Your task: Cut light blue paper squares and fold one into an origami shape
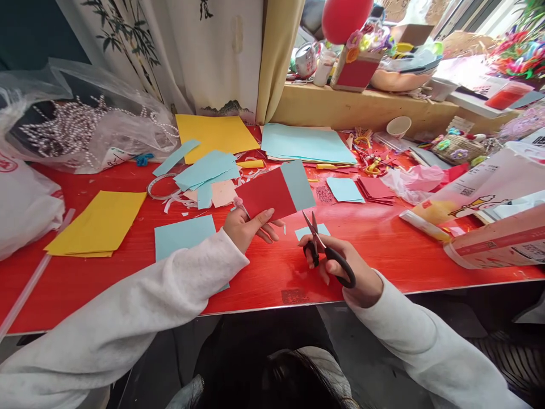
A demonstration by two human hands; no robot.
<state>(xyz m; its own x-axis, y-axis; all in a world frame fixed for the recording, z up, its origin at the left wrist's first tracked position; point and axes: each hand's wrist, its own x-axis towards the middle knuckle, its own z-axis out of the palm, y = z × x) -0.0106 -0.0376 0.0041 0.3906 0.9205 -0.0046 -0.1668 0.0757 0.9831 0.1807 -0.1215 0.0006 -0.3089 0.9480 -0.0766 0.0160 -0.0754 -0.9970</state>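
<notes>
My left hand (251, 227) grips a piece of red paper (266, 193) between thumb and fingers. A light blue sheet (299, 184) lies against the red one, its right part showing past the red edge. Just to the right, my right hand (340, 261) has its fingers through the black handles of a pair of scissors (314, 230). The blades point up, slightly parted, close below the blue sheet and apart from it. On the table beneath the scissors is a small light blue piece (313, 231). A larger blue sheet (185, 236) lies partly under my left forearm.
Yellow sheets (100, 221) lie at the left, more yellow paper (217, 136) and a blue stack (306, 142) at the back. Small blue (344, 190) and red squares (377, 188) sit right of centre. Plastic cups (502, 233) stand right; a bag of beads (85, 130) is far left.
</notes>
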